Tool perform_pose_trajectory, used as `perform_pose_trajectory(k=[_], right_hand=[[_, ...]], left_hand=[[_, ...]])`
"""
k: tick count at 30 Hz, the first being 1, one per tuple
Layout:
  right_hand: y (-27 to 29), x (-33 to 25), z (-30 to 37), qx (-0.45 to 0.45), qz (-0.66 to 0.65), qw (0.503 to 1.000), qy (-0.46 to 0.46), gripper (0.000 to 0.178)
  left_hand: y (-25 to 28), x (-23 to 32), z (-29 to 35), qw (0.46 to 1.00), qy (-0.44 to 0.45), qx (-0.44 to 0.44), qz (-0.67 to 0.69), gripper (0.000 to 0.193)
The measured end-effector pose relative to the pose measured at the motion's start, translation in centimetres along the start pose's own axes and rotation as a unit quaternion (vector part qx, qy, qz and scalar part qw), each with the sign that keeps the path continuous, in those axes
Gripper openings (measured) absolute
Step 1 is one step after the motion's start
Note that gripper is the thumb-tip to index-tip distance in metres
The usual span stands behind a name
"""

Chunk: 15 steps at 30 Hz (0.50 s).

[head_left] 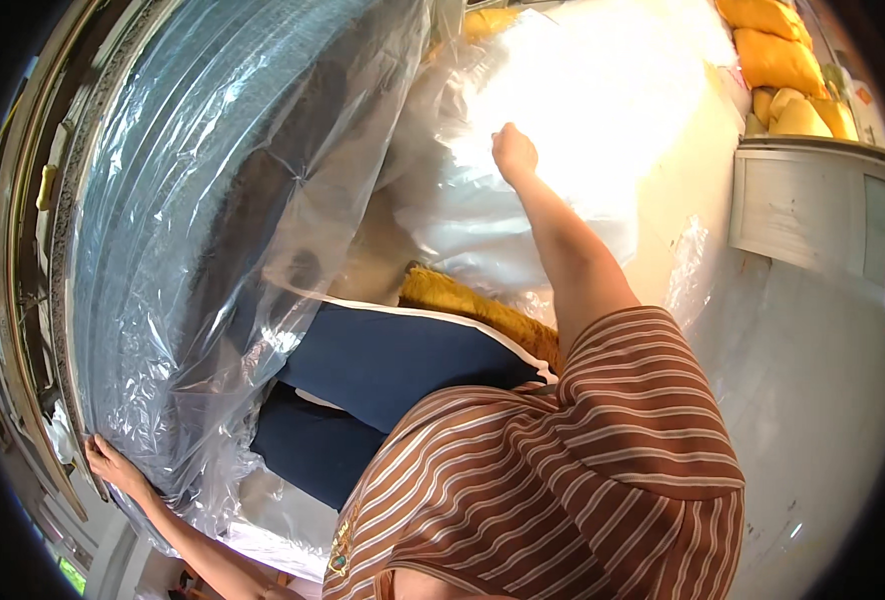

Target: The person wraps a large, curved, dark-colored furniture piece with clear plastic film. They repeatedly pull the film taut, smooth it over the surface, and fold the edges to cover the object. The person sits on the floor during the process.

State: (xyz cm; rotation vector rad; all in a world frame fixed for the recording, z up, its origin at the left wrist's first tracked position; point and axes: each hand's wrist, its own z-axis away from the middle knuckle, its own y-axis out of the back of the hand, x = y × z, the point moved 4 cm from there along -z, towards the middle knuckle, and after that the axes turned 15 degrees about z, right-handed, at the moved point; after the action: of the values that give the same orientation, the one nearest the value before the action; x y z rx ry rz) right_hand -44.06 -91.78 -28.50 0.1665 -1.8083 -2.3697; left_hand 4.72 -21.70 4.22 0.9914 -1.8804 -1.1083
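Note:
A large clear plastic sheet (pixel 178 200) drapes over a grey-blue fuzzy surface on the left and hangs down beside my legs. My left hand (pixel 111 462) is closed at the near left edge, with the sheet's margin at its fingers. My right arm reaches forward. My right hand (pixel 515 152) is closed in a fist in front of a heap of bright, glare-washed plastic film (pixel 573 100). Whatever is inside that fist does not show. Close to my right leg lies a fuzzy golden-yellow piece (pixel 478 305).
Long curved-looking rails (pixel 28 250) run along the far left rim. Yellow-orange bundles (pixel 778 60) are stacked at the back right, by a pale cabinet (pixel 803 205). A scrap of clear film (pixel 690 265) lies on the light floor (pixel 803 400). My dark blue trouser legs stand beside the sheet.

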Motion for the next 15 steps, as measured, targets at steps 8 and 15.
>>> perform_pose_trajectory(k=[8,15], right_hand=[[3.7,8.7,2.6,-0.023,-0.674,0.734,-0.081,0.014],[20.0,6.7,7.1,0.125,-0.666,0.732,0.072,0.009]], left_hand=[[-0.9,-0.4,-0.4,1.000,-0.009,0.005,0.012,0.051],[-0.1,-2.9,-1.2,0.999,0.025,0.009,-0.042,0.043]])
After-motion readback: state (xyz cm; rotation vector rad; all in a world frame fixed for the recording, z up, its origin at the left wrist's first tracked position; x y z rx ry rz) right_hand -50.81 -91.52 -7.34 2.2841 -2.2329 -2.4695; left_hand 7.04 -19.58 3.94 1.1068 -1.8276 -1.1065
